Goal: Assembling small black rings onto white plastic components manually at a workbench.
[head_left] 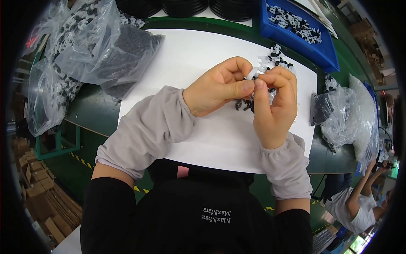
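Note:
My left hand (222, 86) and my right hand (277, 101) meet above a white sheet (211, 142). Between their fingertips is a small white plastic part (253, 73), pinched from both sides. A dark bit shows at its lower end, mostly covered by my thumbs. Beyond my right hand lies a loose pile of white-and-black plastic parts (275, 53). Small black pieces (243, 104) are scattered on the sheet under my hands, partly hidden by them.
A blue bin (332, 57) of similar parts stands at the far right. Clear bags (91, 55) full of parts lie on the left, and more plastic bags (340, 110) on the right. Black coils (184, 6) sit at the back. Another person (353, 207) works at the lower right.

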Action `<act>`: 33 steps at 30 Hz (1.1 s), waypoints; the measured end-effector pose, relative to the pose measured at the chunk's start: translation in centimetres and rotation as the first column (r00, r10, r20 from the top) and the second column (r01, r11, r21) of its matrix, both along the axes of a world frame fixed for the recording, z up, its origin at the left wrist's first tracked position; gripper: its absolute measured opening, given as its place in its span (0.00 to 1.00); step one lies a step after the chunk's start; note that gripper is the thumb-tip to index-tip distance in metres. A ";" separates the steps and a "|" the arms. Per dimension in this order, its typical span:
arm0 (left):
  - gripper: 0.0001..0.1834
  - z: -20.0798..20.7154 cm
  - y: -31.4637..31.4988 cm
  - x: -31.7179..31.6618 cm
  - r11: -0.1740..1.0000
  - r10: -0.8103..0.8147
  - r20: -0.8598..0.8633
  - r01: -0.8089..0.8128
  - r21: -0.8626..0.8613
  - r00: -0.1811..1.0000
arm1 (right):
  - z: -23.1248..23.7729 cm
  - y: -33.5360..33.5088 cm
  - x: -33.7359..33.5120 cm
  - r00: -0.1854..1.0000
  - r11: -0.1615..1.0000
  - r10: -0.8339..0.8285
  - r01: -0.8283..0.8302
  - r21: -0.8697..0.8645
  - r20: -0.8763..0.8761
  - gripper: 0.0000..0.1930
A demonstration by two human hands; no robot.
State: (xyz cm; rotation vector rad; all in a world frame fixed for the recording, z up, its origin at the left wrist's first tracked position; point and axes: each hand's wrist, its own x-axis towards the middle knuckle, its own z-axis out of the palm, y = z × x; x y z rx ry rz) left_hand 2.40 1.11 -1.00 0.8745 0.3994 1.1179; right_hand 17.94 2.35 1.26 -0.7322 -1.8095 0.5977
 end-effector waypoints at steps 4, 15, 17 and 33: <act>0.16 -0.1 0.0 0.0 0.999 0.016 0.007 -0.016 -0.031 1.000 | -0.2 -0.2 -0.2 1.000 1.000 0.007 -0.007 -0.007 -0.030 0.04; 0.13 0.3 0.0 -0.1 0.990 0.126 0.031 -0.124 -0.075 0.992 | 0.4 0.0 0.9 0.992 0.980 0.125 -0.125 -0.153 -0.010 0.10; 0.12 0.2 0.0 -0.2 0.985 0.157 0.036 -0.154 -0.076 0.987 | 0.6 0.5 1.1 0.992 0.989 0.117 -0.113 -0.099 0.037 0.12; 0.15 1.0 0.4 0.2 0.932 0.309 -0.352 -0.354 -0.071 0.883 | 2.9 6.9 2.6 0.963 0.881 -0.158 0.037 -0.471 -0.220 0.12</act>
